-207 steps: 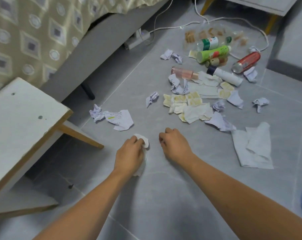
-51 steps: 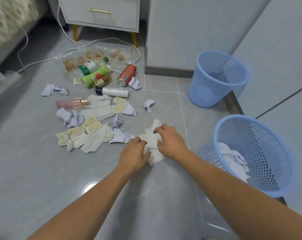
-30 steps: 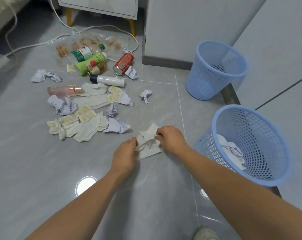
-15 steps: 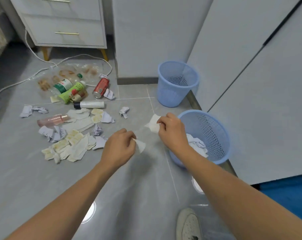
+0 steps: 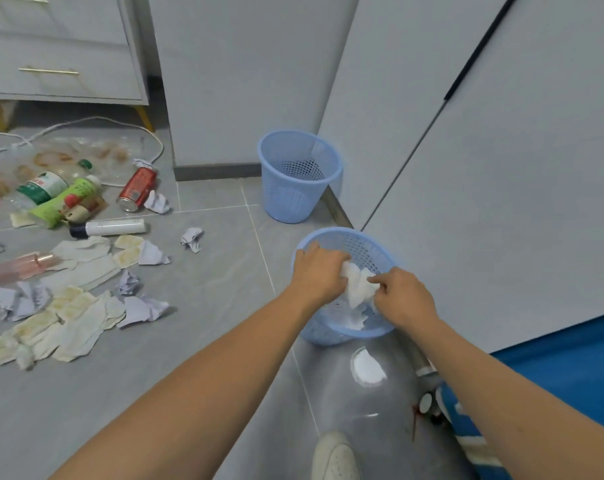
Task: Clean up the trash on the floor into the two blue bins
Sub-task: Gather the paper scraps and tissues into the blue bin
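My white shoe (image 5: pixel 335 457) shows at the bottom edge. Just right of frame centre, my left hand (image 5: pixel 317 271) and right hand (image 5: pixel 402 299) are both pinched shut on one crumpled white tissue (image 5: pixel 359 287), held over the mouth of the near blue bin (image 5: pixel 362 240), which already has white paper in it. The second blue bin (image 5: pixel 298 178) stands farther off by the cabinet corner. Along the left side, paper scraps (image 5: pixel 75 320) lie nearer me, with a red can (image 5: pixel 136 188) and green bottle (image 5: pixel 64 200) beyond.
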